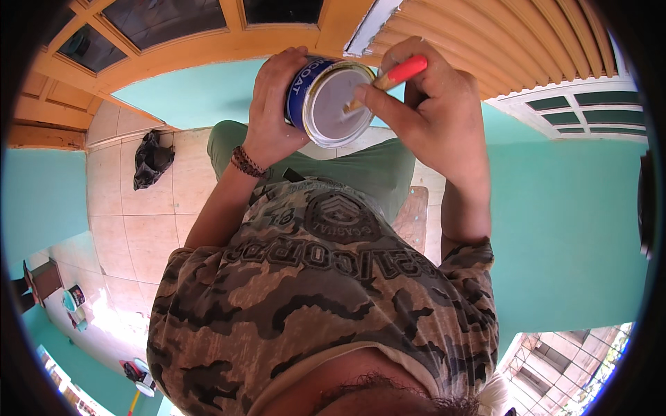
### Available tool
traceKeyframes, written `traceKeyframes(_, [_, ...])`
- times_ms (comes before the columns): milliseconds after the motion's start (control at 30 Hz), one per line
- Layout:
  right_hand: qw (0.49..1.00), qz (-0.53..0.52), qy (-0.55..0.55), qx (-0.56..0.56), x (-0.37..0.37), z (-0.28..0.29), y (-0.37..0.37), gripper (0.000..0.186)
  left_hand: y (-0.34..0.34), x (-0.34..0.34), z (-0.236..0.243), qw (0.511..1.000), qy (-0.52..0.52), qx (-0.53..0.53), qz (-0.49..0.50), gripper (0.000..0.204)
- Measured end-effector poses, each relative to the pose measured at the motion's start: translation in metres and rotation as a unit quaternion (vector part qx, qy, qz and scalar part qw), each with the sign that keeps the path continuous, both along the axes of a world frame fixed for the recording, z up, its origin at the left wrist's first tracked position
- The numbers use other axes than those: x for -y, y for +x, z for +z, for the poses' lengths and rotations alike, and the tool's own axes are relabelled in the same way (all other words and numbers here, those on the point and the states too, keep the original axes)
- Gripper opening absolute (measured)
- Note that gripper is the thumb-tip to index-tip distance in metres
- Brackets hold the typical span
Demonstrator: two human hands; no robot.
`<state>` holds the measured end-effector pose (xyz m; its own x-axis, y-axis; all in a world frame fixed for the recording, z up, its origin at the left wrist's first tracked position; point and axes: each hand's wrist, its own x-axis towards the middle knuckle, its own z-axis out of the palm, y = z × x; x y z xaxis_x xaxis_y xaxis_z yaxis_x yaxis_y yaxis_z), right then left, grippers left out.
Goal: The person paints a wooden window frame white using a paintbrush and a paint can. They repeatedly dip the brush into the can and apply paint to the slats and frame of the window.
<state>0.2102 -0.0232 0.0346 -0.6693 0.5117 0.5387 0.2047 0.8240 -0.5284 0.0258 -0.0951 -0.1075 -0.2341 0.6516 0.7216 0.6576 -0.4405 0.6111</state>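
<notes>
Right hand (444,104): thumb and fingers pinch the red-ended brush (404,70) along its handle. Left hand (272,97): fingers are closed around the side of the blue-labelled can (298,93). The can is held up in front of the person, over the lap in green trousers (378,163).

Progress: the can is open, and the working end of the brush is inside the mouth, over pale contents (331,104). Whether the tip is loaded cannot be told. No contact between brush and any surface outside the can is shown; the amount of work remaining cannot be determined.

Orientation: the brush's long axis runs obliquely, red end up and to the right, working end down and to the left. The can is tilted; its mouth faces the person's head and slightly right, its long axis running back from the mouth toward the left fingers.

Surroundings: tiled floor (149,229) with a black plastic bag (153,161); turquoise wall (555,229) at right; corrugated orange panel (492,52) ahead.
</notes>
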Motion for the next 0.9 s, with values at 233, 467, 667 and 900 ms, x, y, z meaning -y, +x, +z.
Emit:
traceKeyframes(233, [0.997,0.008,-0.006,0.079,0.004,-0.003,0.002,0.030,-0.004,0.004,-0.001,0.999,0.019,-0.043,0.011,0.091])
traceKeyframes(467, [0.996,0.021,-0.011,0.087,0.004,-0.008,-0.003,0.028,-0.007,0.003,-0.003,0.995,0.042,-0.089,0.026,0.091])
traceKeyframes(667, [0.997,0.016,-0.067,0.034,0.001,-0.005,-0.006,0.027,-0.008,0.005,0.000,0.992,0.011,-0.111,0.058,0.091])
traceKeyframes(900, [0.990,-0.001,-0.064,0.123,-0.005,-0.003,-0.015,0.029,-0.016,0.008,-0.003,0.995,-0.040,-0.079,0.043,0.093])
